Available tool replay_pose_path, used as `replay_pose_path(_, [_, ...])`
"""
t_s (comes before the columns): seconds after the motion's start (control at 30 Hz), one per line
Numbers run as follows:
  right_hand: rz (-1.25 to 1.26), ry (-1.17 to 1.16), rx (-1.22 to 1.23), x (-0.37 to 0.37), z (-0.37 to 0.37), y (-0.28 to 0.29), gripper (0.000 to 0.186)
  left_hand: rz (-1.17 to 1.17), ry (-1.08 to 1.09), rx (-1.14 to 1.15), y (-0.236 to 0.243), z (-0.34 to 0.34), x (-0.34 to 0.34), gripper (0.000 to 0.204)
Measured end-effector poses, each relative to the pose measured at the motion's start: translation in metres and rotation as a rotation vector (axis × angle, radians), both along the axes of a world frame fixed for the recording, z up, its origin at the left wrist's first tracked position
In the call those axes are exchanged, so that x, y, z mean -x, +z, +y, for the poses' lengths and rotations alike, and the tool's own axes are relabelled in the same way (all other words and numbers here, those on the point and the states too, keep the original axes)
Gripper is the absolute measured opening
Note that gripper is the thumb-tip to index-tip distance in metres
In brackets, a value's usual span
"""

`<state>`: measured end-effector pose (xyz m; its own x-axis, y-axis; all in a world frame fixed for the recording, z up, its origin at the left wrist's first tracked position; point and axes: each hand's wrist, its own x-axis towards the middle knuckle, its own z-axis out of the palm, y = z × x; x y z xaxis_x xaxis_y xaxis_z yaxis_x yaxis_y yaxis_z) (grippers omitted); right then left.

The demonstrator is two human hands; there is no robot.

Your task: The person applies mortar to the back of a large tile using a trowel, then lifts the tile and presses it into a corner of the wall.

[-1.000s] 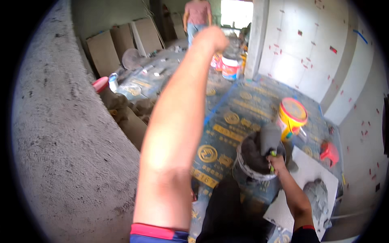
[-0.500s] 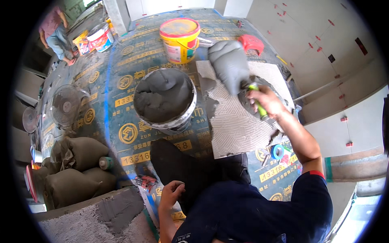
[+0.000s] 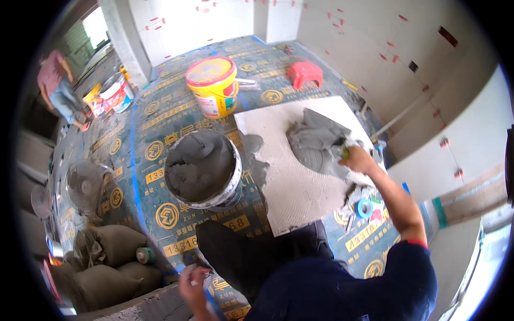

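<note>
My right hand (image 3: 357, 159) grips a trowel by its green handle (image 3: 345, 153); the blade is mostly hidden by the hand and grey mortar. Under it, a thick mound of mortar (image 3: 316, 140) lies on a large pale tile (image 3: 297, 200), whose near edge reaches my legs. Fine combed ridges mark the tile's surface, and mortar clings to its left edge. Left of the tile stands a bucket (image 3: 235, 179) filled with mortar (image 3: 198, 160). My left hand (image 3: 193, 281) hangs low at the left, blurred, with something red by its fingertips; whether it holds anything is unclear.
A yellow bucket with a red rim (image 3: 217, 96) and a red stool (image 3: 305, 74) stand beyond the tile. Blue tape (image 3: 364, 208) lies at its near right. Full sacks (image 3: 115, 246) and a fan (image 3: 84, 184) are at left. A person (image 3: 59, 88) stands far left.
My view has shifted. The right hand's trowel, loaded with a large mortar lump half a second ago, is now down at the mortar on the tile. My left hand has moved lower and left.
</note>
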<state>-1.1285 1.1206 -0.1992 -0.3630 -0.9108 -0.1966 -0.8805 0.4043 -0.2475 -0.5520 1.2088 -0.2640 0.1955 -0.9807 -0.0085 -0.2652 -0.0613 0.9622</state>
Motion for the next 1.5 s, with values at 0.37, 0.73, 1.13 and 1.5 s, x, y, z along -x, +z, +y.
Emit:
replay_pose_path(0.37, [-0.227,0.277,0.242,-0.150,-0.060,0.072,0.058,-1.267,0.705,0.953,0.136,0.051,-0.150,0.019])
replay_pose_path(0.73, [0.600,0.824,0.004,-0.293,-0.248,0.030,0.043,-2.039,1.221,0.724,0.154,0.041,-0.216,0.033])
replay_pose_path(1.13, [1.054,1.493,0.205,-0.381,-0.314,-0.033,0.021,-2.093,1.215,0.697,0.154,0.037,-0.220,0.038])
replay_pose_path(1.5, [0.143,0.620,-0.301,-0.337,-0.272,-0.052,0.046,-2.155,1.325,0.671,0.156,0.026,-0.208,0.037])
